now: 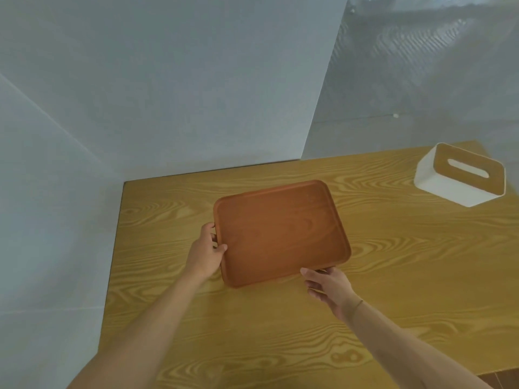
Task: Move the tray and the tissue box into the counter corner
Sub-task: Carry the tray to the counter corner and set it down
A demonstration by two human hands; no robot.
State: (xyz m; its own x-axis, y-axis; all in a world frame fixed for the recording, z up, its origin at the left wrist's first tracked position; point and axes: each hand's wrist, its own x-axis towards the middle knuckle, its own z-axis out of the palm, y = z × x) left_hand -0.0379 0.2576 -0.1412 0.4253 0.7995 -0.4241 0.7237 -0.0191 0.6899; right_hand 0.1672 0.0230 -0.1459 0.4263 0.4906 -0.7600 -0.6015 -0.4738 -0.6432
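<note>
A brown wooden tray (280, 234) with rounded corners lies on the yellow wood-grain counter (393, 276), a short way out from the far left corner. My left hand (206, 252) grips the tray's left edge, thumb on the rim. My right hand (327, 286) holds the near right corner from below, fingers under the rim. A white tissue box (460, 178) with a wooden slotted lid stands at the far right of the counter, well apart from the tray and both hands.
White walls (168, 94) meet behind the counter and close off its far left corner (125, 182). A pale patterned wall panel (421, 80) rises behind the tissue box. The counter's near edge shows at the bottom right.
</note>
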